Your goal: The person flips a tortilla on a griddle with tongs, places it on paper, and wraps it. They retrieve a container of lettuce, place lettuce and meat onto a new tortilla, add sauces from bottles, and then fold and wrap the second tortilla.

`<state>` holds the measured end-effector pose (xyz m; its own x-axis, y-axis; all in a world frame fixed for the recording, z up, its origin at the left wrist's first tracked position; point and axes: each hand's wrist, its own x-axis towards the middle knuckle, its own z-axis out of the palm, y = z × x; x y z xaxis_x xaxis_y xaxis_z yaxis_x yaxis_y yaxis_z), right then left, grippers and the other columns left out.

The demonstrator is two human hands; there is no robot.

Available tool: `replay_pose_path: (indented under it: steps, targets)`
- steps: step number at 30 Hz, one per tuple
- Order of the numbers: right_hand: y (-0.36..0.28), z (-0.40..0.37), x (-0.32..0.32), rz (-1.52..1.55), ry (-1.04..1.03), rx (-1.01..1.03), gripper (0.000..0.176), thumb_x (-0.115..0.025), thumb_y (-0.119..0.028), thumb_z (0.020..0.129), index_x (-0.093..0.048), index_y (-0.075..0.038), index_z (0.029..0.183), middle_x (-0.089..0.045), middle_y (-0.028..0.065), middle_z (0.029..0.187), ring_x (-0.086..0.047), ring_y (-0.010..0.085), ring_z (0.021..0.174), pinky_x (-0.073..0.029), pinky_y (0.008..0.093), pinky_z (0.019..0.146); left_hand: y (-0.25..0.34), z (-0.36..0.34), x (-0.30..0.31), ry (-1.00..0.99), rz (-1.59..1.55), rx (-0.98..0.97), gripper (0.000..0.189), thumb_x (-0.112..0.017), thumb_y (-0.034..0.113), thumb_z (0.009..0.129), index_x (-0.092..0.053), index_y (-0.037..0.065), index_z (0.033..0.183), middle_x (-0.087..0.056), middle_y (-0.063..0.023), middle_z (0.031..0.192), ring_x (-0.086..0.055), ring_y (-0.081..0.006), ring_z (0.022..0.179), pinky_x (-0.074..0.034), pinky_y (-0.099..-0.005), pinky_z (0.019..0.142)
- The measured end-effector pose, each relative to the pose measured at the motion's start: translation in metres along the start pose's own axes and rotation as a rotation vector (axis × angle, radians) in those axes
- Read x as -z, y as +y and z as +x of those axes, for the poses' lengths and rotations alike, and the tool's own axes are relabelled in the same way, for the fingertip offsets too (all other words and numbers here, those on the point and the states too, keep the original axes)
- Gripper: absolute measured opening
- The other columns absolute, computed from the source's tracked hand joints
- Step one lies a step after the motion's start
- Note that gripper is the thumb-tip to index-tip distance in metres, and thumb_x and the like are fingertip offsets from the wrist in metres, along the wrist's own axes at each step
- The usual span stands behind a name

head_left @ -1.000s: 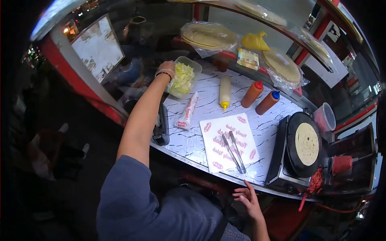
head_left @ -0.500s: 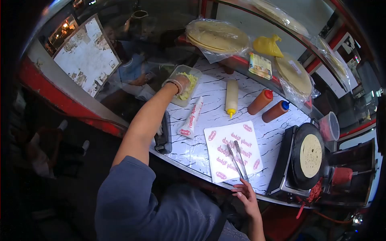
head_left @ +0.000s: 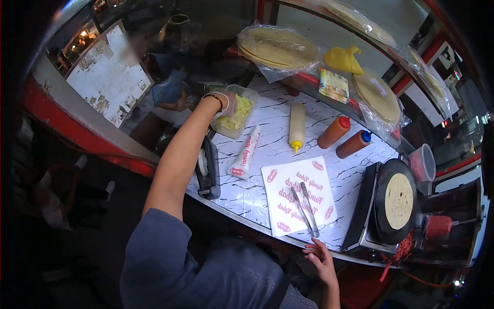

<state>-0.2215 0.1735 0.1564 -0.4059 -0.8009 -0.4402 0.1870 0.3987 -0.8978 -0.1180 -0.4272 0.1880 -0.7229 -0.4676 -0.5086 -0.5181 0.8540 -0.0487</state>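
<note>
My left hand [head_left: 225, 104], in a clear plastic glove and with a dark bracelet at the wrist, is over the left side of a clear plastic container [head_left: 250, 91]. Shredded pale green vegetable [head_left: 240, 113] lies in it beside the hand. The fingers point down and are mostly hidden, so what they hold cannot be seen. My right hand [head_left: 321, 261] is open and bare at the counter's front edge, fingers apart and holding nothing. Just above it, metal tongs [head_left: 304, 208] lie on printed wrapping paper [head_left: 280, 193]. A paper-wrapped roll [head_left: 245, 154] stands below the container.
On the right, a flatbread [head_left: 398, 201] lies on a round black griddle [head_left: 383, 226]. Squeeze bottles [head_left: 297, 123] are at the counter's back. A black tape dispenser [head_left: 208, 177] sits left. Bagged flatbreads [head_left: 278, 46] fill the shelf. A person [head_left: 170, 90] is beyond the glass.
My left hand has shifted slightly left in the container, showing more of the shredded vegetable. My right hand has dropped a little, away from the tongs.
</note>
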Motion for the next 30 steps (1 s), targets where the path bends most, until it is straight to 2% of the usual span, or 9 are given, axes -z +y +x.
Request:
replay_pose_path:
  steps: [2,6,8,9,11,15,22,24,30]
  targets:
    - [0.008,-0.005,0.006,-0.023,0.016,0.007,0.053,-0.061,-0.003,0.091,-0.044,-0.003,0.141,-0.057,0.0135,0.121,-0.06,0.0211,0.11,-0.049,0.0336,0.093,-0.023,0.044,-0.014,0.234,-0.079,0.096,0.036,-0.07,0.026,0.077,-0.072,0.016,0.112,-0.066,-0.0146,0.121,-0.065,-0.031,0.109,-0.052,-0.0399,0.092]
    - [0.007,-0.01,0.006,0.007,0.052,-0.018,0.053,-0.063,-0.001,0.09,-0.045,-0.002,0.14,-0.057,0.0121,0.121,-0.06,0.0187,0.11,-0.047,0.0309,0.094,-0.006,0.102,-0.072,0.232,0.067,0.039,0.034,-0.051,0.022,0.091,-0.07,0.008,0.116,-0.066,-0.0175,0.121,-0.065,-0.0324,0.109,-0.052,-0.0413,0.092]
    - [0.007,-0.009,0.002,0.016,0.065,0.002,0.053,-0.063,-0.001,0.09,-0.045,-0.002,0.14,-0.058,0.0122,0.121,-0.06,0.0187,0.11,-0.048,0.0309,0.094,0.019,0.097,-0.1,0.655,-0.083,0.226,0.036,-0.046,0.021,0.092,-0.07,0.007,0.115,-0.066,-0.0196,0.118,-0.066,-0.0341,0.105,-0.053,-0.0424,0.089]
    - [0.009,-0.01,0.0,0.029,0.069,0.011,0.053,-0.062,0.0,0.09,-0.045,-0.002,0.14,-0.058,0.0123,0.121,-0.06,0.0187,0.11,-0.048,0.0309,0.094,0.015,0.105,-0.1,0.658,-0.088,0.221,0.036,-0.046,0.021,0.092,-0.07,0.007,0.115,-0.066,-0.0196,0.118,-0.066,-0.0341,0.105,-0.053,-0.0424,0.089]
    - [0.013,-0.014,-0.003,0.021,0.076,0.015,0.053,-0.062,0.0,0.09,-0.046,-0.002,0.14,-0.058,0.0124,0.121,-0.06,0.0188,0.11,-0.048,0.031,0.093,-0.005,0.129,-0.092,0.212,0.114,-0.004,0.039,-0.065,0.018,0.077,-0.069,0.013,0.116,-0.066,-0.0156,0.121,-0.063,-0.0319,0.111,-0.05,-0.0402,0.095]
    - [0.023,-0.019,-0.003,0.031,0.123,0.002,0.052,-0.063,-0.002,0.09,-0.046,-0.003,0.14,-0.059,0.0125,0.12,-0.061,0.0191,0.109,-0.05,0.0311,0.091,-0.033,0.125,-0.051,0.402,0.002,-0.169,0.039,-0.064,0.017,0.078,-0.067,0.009,0.116,-0.069,-0.0192,0.11,-0.067,-0.0347,0.104,-0.054,-0.0406,0.089]
    - [0.024,-0.011,-0.009,0.066,0.124,0.023,0.051,-0.063,-0.003,0.091,-0.046,-0.002,0.139,-0.058,0.0133,0.121,-0.061,0.0204,0.108,-0.05,0.0318,0.091,-0.019,0.057,-0.007,0.48,-0.359,0.012,0.048,-0.072,0.008,0.071,-0.067,0.016,0.118,-0.067,-0.0146,0.118,-0.064,-0.0314,0.11,-0.051,-0.0387,0.095]
    - [0.022,-0.008,-0.01,0.041,0.113,0.033,0.051,-0.063,-0.003,0.091,-0.046,-0.002,0.139,-0.058,0.0135,0.121,-0.061,0.0205,0.108,-0.05,0.0321,0.091,-0.023,0.052,0.0,0.195,-0.307,0.014,0.051,-0.075,0.009,0.07,-0.066,0.016,0.119,-0.065,-0.0115,0.122,-0.062,-0.029,0.115,-0.05,-0.0376,0.097]
    - [0.026,-0.012,-0.008,0.004,0.111,-0.006,0.051,-0.064,-0.004,0.091,-0.047,-0.002,0.139,-0.058,0.0137,0.12,-0.061,0.0208,0.108,-0.05,0.0329,0.092,-0.03,0.036,0.007,0.121,-0.212,-0.066,0.045,-0.073,0.013,0.07,-0.071,0.019,0.114,-0.069,-0.0127,0.117,-0.068,-0.0311,0.099,-0.054,-0.0396,0.088]
